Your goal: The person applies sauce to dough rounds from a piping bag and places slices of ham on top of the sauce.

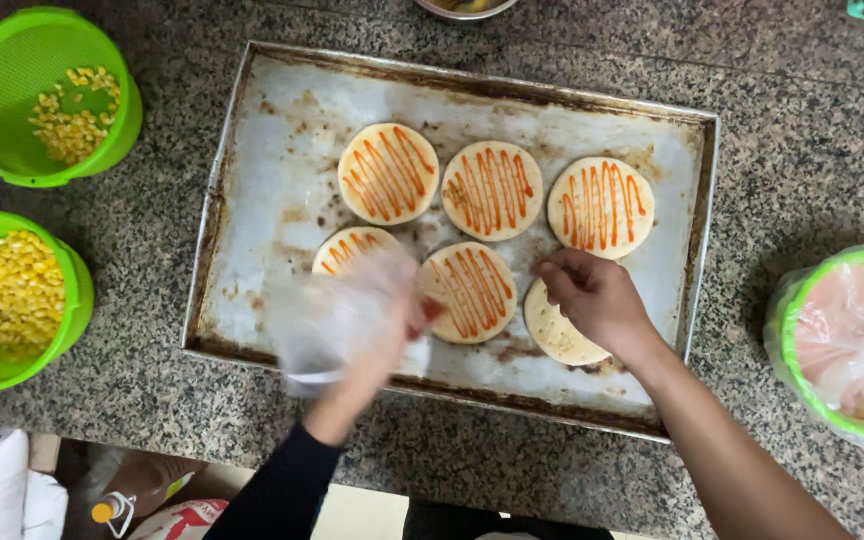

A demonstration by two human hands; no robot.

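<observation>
Right hand (pixel 597 295) on plain dough round (pixel 555 330)

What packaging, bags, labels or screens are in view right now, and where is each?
Clear plastic bag: in the left hand over the tray's front edge, crumpled, blurred.
Clear wrap: over the green bowl at far right, pink contents.
Red and white bag: below the counter, bottom left.
No screens or signs visible.

My left hand (pixel 372 340) was motion-blurred inside a clear plastic bag (pixel 327 320), partly hiding one sauced flatbread (pixel 347 250). The metal bowl (pixel 465 8) was cut off at the top edge.
</observation>
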